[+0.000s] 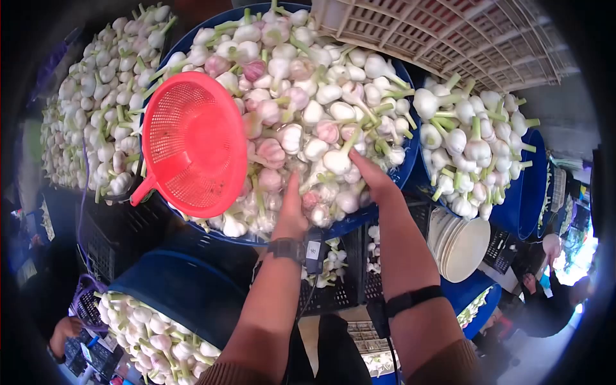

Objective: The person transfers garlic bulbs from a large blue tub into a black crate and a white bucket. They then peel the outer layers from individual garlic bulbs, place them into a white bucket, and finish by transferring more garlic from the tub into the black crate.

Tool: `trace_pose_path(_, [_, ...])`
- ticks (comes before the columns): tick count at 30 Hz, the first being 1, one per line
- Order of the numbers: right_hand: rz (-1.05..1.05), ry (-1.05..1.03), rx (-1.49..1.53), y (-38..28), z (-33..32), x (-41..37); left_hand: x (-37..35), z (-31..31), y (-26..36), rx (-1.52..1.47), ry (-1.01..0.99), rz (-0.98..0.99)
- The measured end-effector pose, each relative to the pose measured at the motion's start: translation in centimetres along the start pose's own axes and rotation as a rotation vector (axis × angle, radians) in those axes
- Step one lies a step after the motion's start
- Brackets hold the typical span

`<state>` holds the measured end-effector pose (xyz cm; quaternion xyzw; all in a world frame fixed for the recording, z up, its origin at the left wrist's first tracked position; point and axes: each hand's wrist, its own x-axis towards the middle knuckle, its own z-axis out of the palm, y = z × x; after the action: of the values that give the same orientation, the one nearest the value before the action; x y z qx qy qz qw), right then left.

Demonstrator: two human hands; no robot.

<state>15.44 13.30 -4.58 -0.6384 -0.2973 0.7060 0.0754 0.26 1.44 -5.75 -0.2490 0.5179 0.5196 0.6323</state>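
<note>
A large blue tub [410,151] is heaped with white and pinkish garlic bulbs [314,112], some with green stems. My left hand [293,208], with a dark band on its wrist, reaches down among the bulbs near the tub's front side, its fingers partly hidden. To its right my right hand [372,173] is in the same heap, beside a white bulb [337,160] with a green stem; whether it grips that bulb is unclear. A red plastic colander [199,144] lies tilted on the garlic at the tub's left side, apart from both hands.
More garlic [102,102] is piled at the left, and another heap [475,151] at the right. A beige crate [449,38] stands at the top. Below are a blue tub [179,289] and stacked pale lids [459,247]. People's hands show at the lower left and right.
</note>
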Motion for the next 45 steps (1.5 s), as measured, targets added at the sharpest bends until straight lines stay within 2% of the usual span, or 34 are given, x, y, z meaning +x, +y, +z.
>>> trace_pose_path(1, [0.059, -0.226, 0.184, 0.3, 0.0, -0.4, 0.1, -0.5, -0.2, -0.091, -0.071, -0.09])
trace_pose_path(3, [0.08, -0.187, 0.261, -0.5, 1.7, -3.2, -0.4, -1.4, 0.2, -0.073, -0.123, -0.085])
trace_pose_path(5, [0.107, -0.19, 0.228, 0.5, 2.1, -3.0, -1.6, -1.3, 0.9, -0.299, -0.221, -0.051])
trace_pose_path(7, [0.084, -0.178, 0.243, 1.4, 2.2, -3.0, -2.5, -0.8, 0.9, -0.355, -0.245, -0.041])
trace_pose_path(9, [0.021, -0.274, 0.464, 1.0, 3.0, -3.6, -2.4, -0.3, 0.3, -0.29, -0.147, 0.095])
trace_pose_path(11, [0.044, -0.275, 0.495, 1.0, 4.0, -3.6, -2.3, 0.3, -0.5, -0.24, -0.145, 0.152])
trace_pose_path(13, [0.046, -0.236, 0.585, 1.2, 4.6, -3.2, -2.0, 0.7, -0.7, -0.264, -0.077, 0.203])
trace_pose_path(14, [0.025, -0.129, 0.537, 0.8, 4.9, -3.7, -2.1, 0.9, -1.0, -0.267, -0.028, 0.248])
trace_pose_path(15, [0.026, -0.126, 0.542, 0.4, 5.5, -4.8, -2.2, 0.7, -1.4, -0.262, -0.028, 0.245])
trace_pose_path(17, [-0.152, -0.043, 0.404, -0.1, 6.2, -6.8, -2.2, 0.4, -2.2, -0.258, -0.038, 0.422])
trace_pose_path(18, [-0.218, -0.144, 0.459, 0.0, 6.0, -7.3, -3.6, 1.1, -1.8, -0.277, -0.023, 0.426])
trace_pose_path(19, [-0.22, -0.133, 0.467, 0.5, 6.0, -7.4, -4.6, 1.6, -1.7, -0.269, -0.029, 0.417])
trace_pose_path(21, [-0.345, -0.093, 0.403, 0.8, 6.4, -8.1, -6.8, 2.7, -1.2, -0.165, -0.121, 0.596])
trace_pose_path(22, [-0.34, -0.115, 0.555, 0.5, 6.4, -9.1, -8.2, 4.2, -1.2, -0.1, -0.016, 0.744])
trace_pose_path(23, [-0.342, -0.098, 0.565, 0.1, 6.4, -9.8, -9.4, 4.7, -1.1, -0.089, -0.026, 0.731])
trace_pose_path(25, [-0.539, -0.198, 0.633, -0.5, 5.8, -10.9, -11.1, 5.0, -0.9, 0.081, -0.094, 0.778])
trace_pose_path(26, [-0.582, -0.175, 0.619, -0.5, 5.5, -11.6, -11.3, 4.3, -0.9, 0.08, -0.235, 0.756])
trace_pose_path(30, [-0.67, -0.085, 0.556, 0.5, 3.0, -16.8, -15.4, 4.2, -5.2, 0.033, -0.324, 0.77])
trace_pose_path(31, [-0.645, -0.079, 0.562, 1.8, 1.5, -18.3, -15.7, 2.7, -6.8, 0.183, -0.414, 0.76])
trace_pose_path(32, [-0.628, -0.077, 0.634, 2.8, 0.5, -20.0, -18.0, 4.0, -7.6, 0.066, -0.573, 0.714])
trace_pose_path(33, [-0.672, -0.054, 0.657, 4.6, -1.0, -21.1, -18.0, 3.3, -10.0, 0.299, -0.428, 0.785])
trace_pose_path(34, [-0.615, 0.093, 0.658, 5.1, -2.0, -23.6, -18.4, 2.7, -13.7, 0.022, -0.357, 0.401])
trace_pose_path(35, [-0.646, 0.137, 0.686, 7.9, -4.1, -23.8, -17.3, 1.5, -17.3, 0.252, -0.399, 0.534])
trace_pose_path(36, [-0.608, 0.274, 0.664, 9.6, -5.6, -24.9, -18.4, 3.2, -18.3, 0.014, -0.451, 0.358])
trace_pose_path(37, [-0.651, 0.262, 0.629, 12.6, -8.4, -25.0, -18.2, 3.8, -19.3, 0.428, -0.557, 0.657])
trace_pose_path(38, [-0.568, 0.384, 0.648, 14.8, -10.1, -25.2, -15.9, 2.7, -22.4, 0.714, -0.59, 0.723])
trace_pose_path(39, [-0.528, 0.35, 0.658, 17.0, -11.9, -24.7, -15.2, 2.5, -24.4, 0.984, -0.403, 0.762])
trace_pose_path(40, [-0.344, 0.409, 0.643, 21.5, -15.3, -22.9, -14.4, 1.9, -26.4, 1.112, -0.196, 0.691])
trace_pose_path(41, [-0.13, 0.662, 0.657, 22.0, -15.3, -22.2, -13.8, 1.7, -27.4, 1.223, 0.013, 0.62])
trace_pose_path(43, [-0.067, 0.889, 0.035, 27.9, -19.8, -19.0, -14.1, 1.7, -23.1, 0.918, -0.075, 0.673])
trace_pose_path(44, [-0.228, 0.876, 0.056, 22.4, -16.3, -19.7, -14.9, 2.8, -20.0, 0.601, -0.054, 0.702])
trace_pose_path(45, [-0.29, 0.856, -0.004, 18.9, -13.7, -19.7, -15.4, 3.1, -16.0, 0.671, 0.033, 0.815])
